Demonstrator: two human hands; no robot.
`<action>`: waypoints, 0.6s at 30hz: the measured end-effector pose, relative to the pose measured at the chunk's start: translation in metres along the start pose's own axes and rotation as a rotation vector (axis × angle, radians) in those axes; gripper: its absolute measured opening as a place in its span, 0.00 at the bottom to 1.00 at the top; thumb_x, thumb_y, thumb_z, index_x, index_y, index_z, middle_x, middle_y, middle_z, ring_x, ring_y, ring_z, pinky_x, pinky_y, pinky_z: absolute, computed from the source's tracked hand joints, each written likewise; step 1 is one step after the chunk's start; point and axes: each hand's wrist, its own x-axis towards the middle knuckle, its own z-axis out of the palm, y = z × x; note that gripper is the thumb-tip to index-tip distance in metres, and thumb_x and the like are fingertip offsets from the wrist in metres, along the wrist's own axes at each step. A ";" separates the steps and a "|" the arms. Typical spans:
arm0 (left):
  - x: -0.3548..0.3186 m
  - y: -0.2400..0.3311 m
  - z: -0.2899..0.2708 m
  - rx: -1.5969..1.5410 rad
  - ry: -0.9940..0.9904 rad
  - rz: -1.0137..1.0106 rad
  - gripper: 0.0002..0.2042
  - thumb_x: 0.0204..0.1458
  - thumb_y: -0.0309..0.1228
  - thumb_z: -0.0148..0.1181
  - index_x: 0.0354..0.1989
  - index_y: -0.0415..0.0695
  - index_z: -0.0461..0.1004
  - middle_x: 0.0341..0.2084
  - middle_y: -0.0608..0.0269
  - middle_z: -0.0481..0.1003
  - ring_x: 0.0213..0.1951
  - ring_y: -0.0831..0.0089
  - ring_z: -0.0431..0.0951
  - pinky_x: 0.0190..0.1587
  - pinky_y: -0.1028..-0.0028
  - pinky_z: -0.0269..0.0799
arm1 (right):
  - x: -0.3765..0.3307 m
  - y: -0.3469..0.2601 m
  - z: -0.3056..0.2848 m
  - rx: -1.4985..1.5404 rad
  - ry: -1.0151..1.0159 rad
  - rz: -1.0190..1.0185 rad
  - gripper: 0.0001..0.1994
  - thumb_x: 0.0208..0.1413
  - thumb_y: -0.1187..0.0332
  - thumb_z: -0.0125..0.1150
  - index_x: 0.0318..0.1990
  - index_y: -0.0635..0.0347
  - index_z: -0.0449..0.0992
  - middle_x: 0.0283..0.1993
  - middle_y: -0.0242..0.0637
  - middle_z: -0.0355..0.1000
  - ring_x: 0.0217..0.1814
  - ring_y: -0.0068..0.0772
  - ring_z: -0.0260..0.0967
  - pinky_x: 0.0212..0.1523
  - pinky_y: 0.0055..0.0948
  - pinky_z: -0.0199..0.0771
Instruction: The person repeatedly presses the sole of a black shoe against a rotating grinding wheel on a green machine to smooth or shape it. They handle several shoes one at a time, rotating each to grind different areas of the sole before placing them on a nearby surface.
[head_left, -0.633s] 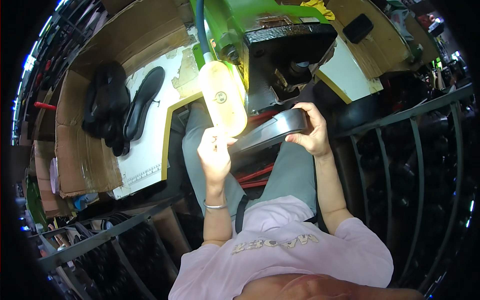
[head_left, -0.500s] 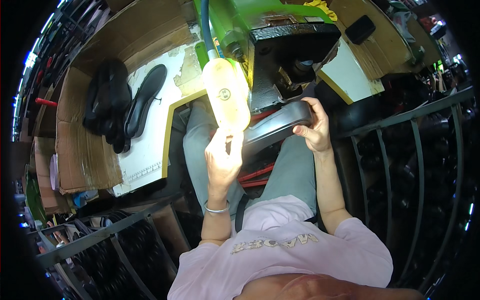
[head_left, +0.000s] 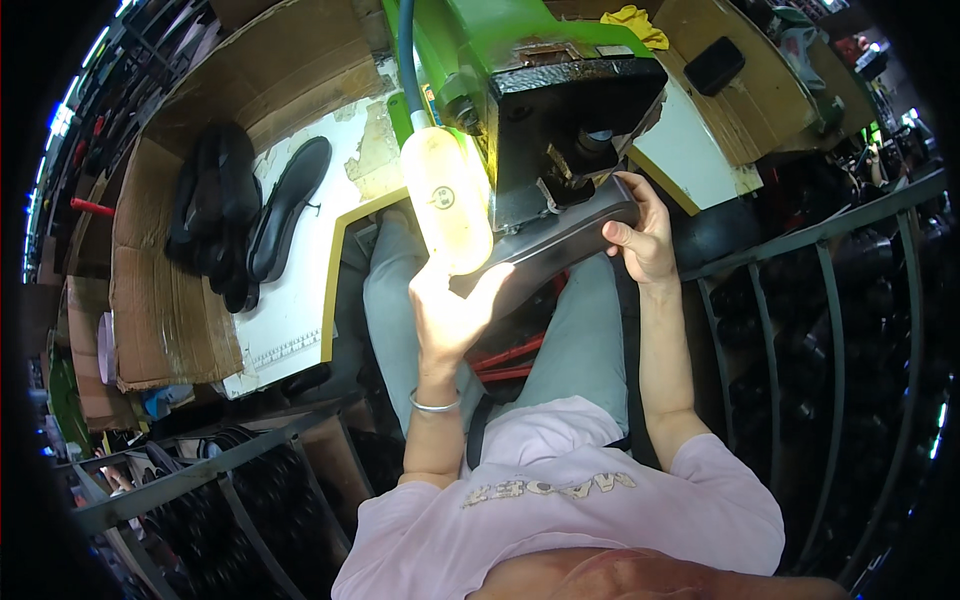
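A dark shoe sole (head_left: 572,232) is held sideways between my two hands, its upper edge against the metal parts under the black head of a green machine (head_left: 575,100). My right hand (head_left: 645,240) grips the right end, thumb on the near side and fingers over the far side. At the left end, my left hand (head_left: 452,315) holds the sole with the thumb along its near side; the lamp and its glare hide the other fingertips. The glowing lamp (head_left: 446,200) hangs just above this hand.
On the white worktable (head_left: 290,345) at left lie a single black sole (head_left: 290,210) and a pile of soles (head_left: 212,205), walled by cardboard (head_left: 170,300). A black phone-like object (head_left: 714,65) and yellow cloth (head_left: 637,25) are at back right. Metal rails (head_left: 830,225) flank me.
The sole has moved up against the machine's metal parts and tilted more. My left thumb has spread out along it, and my right hand has shifted slightly right and up.
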 end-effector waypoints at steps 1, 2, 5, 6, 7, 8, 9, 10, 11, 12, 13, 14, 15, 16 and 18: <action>-0.002 -0.003 -0.004 -0.083 -0.014 -0.071 0.14 0.42 0.20 0.72 0.36 0.36 0.75 0.28 0.63 0.78 0.32 0.79 0.76 0.39 0.79 0.72 | 0.000 0.000 0.003 -0.012 -0.016 0.001 0.32 0.40 0.74 0.75 0.55 0.66 0.66 0.43 0.36 0.71 0.34 0.19 0.70 0.20 0.13 0.69; -0.002 -0.004 -0.007 -0.108 -0.011 -0.078 0.13 0.42 0.19 0.71 0.36 0.36 0.75 0.28 0.63 0.78 0.32 0.79 0.76 0.38 0.80 0.72 | 0.000 0.000 0.008 -0.023 -0.032 0.001 0.32 0.40 0.74 0.75 0.54 0.66 0.66 0.43 0.36 0.71 0.34 0.19 0.70 0.20 0.13 0.69; -0.008 -0.006 -0.019 -0.151 -0.002 -0.102 0.13 0.42 0.17 0.69 0.37 0.35 0.74 0.28 0.63 0.78 0.30 0.79 0.76 0.38 0.80 0.72 | -0.008 -0.001 0.023 -0.055 -0.037 0.019 0.32 0.39 0.74 0.76 0.53 0.66 0.67 0.41 0.35 0.72 0.33 0.18 0.70 0.20 0.14 0.69; -0.010 -0.008 -0.024 -0.165 -0.006 -0.138 0.13 0.42 0.17 0.70 0.37 0.35 0.75 0.29 0.62 0.78 0.31 0.79 0.77 0.38 0.80 0.72 | -0.011 0.000 0.027 -0.068 -0.038 0.021 0.32 0.39 0.74 0.77 0.53 0.66 0.67 0.41 0.34 0.72 0.33 0.18 0.71 0.20 0.13 0.69; -0.012 -0.010 -0.029 -0.179 -0.010 -0.174 0.13 0.42 0.17 0.70 0.37 0.35 0.75 0.30 0.61 0.78 0.32 0.79 0.77 0.39 0.79 0.72 | -0.015 0.004 0.031 -0.083 -0.028 0.021 0.31 0.38 0.74 0.77 0.52 0.65 0.68 0.40 0.33 0.73 0.33 0.18 0.71 0.20 0.14 0.69; -0.014 -0.012 -0.033 -0.193 -0.016 -0.209 0.13 0.42 0.17 0.70 0.36 0.36 0.75 0.31 0.60 0.78 0.33 0.79 0.78 0.40 0.79 0.72 | -0.019 0.005 0.031 -0.103 -0.052 0.048 0.30 0.38 0.74 0.78 0.51 0.65 0.69 0.41 0.33 0.73 0.36 0.19 0.70 0.30 0.17 0.72; -0.017 -0.015 -0.038 -0.217 -0.033 -0.231 0.12 0.44 0.18 0.68 0.38 0.35 0.76 0.32 0.60 0.78 0.32 0.78 0.78 0.40 0.79 0.72 | -0.021 0.008 0.034 -0.134 -0.068 0.016 0.30 0.38 0.74 0.78 0.50 0.65 0.69 0.41 0.32 0.73 0.39 0.20 0.70 0.36 0.19 0.72; -0.017 -0.020 -0.040 -0.190 -0.072 -0.185 0.12 0.44 0.18 0.67 0.39 0.35 0.76 0.32 0.61 0.78 0.32 0.78 0.78 0.40 0.78 0.72 | -0.022 0.011 0.035 -0.164 -0.084 -0.016 0.29 0.38 0.74 0.77 0.50 0.65 0.69 0.41 0.32 0.73 0.41 0.20 0.70 0.42 0.21 0.71; -0.017 -0.024 -0.042 -0.163 -0.110 -0.139 0.12 0.45 0.18 0.67 0.39 0.35 0.76 0.32 0.62 0.78 0.32 0.77 0.78 0.40 0.78 0.73 | -0.024 0.013 0.035 -0.185 -0.089 -0.031 0.29 0.38 0.74 0.77 0.49 0.64 0.70 0.41 0.32 0.73 0.43 0.21 0.69 0.45 0.21 0.70; -0.017 -0.023 -0.042 -0.137 -0.143 -0.095 0.12 0.46 0.19 0.66 0.40 0.35 0.76 0.33 0.63 0.78 0.32 0.77 0.78 0.39 0.77 0.73 | -0.025 0.015 0.035 -0.207 -0.101 -0.042 0.28 0.38 0.75 0.77 0.49 0.64 0.70 0.41 0.32 0.73 0.44 0.21 0.69 0.47 0.22 0.69; -0.017 -0.021 -0.040 -0.097 -0.152 -0.086 0.10 0.48 0.21 0.64 0.39 0.35 0.78 0.33 0.59 0.80 0.31 0.73 0.79 0.38 0.75 0.74 | -0.026 0.015 0.035 -0.228 -0.112 -0.054 0.28 0.38 0.75 0.77 0.49 0.64 0.70 0.42 0.32 0.73 0.45 0.21 0.69 0.50 0.23 0.68; -0.014 -0.020 -0.038 -0.020 -0.163 -0.064 0.10 0.49 0.21 0.63 0.40 0.35 0.78 0.31 0.60 0.80 0.31 0.75 0.78 0.39 0.77 0.73 | -0.027 0.014 0.035 -0.247 -0.118 -0.069 0.28 0.38 0.75 0.77 0.49 0.64 0.70 0.42 0.32 0.73 0.45 0.21 0.69 0.49 0.23 0.68; -0.012 -0.020 -0.037 0.057 -0.169 -0.049 0.10 0.50 0.22 0.62 0.41 0.35 0.78 0.29 0.61 0.79 0.31 0.77 0.77 0.39 0.78 0.72 | -0.028 0.011 0.037 -0.267 -0.130 -0.078 0.28 0.38 0.76 0.77 0.49 0.63 0.70 0.42 0.32 0.73 0.45 0.21 0.69 0.49 0.22 0.68; -0.009 -0.020 -0.035 0.134 -0.175 -0.035 0.10 0.52 0.22 0.61 0.42 0.35 0.78 0.28 0.63 0.79 0.32 0.79 0.76 0.39 0.80 0.71 | -0.028 0.010 0.037 -0.285 -0.142 -0.087 0.27 0.38 0.76 0.77 0.49 0.63 0.70 0.42 0.32 0.73 0.45 0.22 0.69 0.48 0.22 0.69; -0.001 -0.014 -0.034 0.178 -0.251 -0.029 0.08 0.53 0.24 0.60 0.40 0.36 0.79 0.26 0.61 0.79 0.30 0.80 0.76 0.38 0.79 0.71 | -0.028 0.008 0.032 -0.316 -0.142 -0.110 0.28 0.37 0.78 0.77 0.49 0.63 0.70 0.43 0.32 0.72 0.46 0.22 0.69 0.49 0.23 0.69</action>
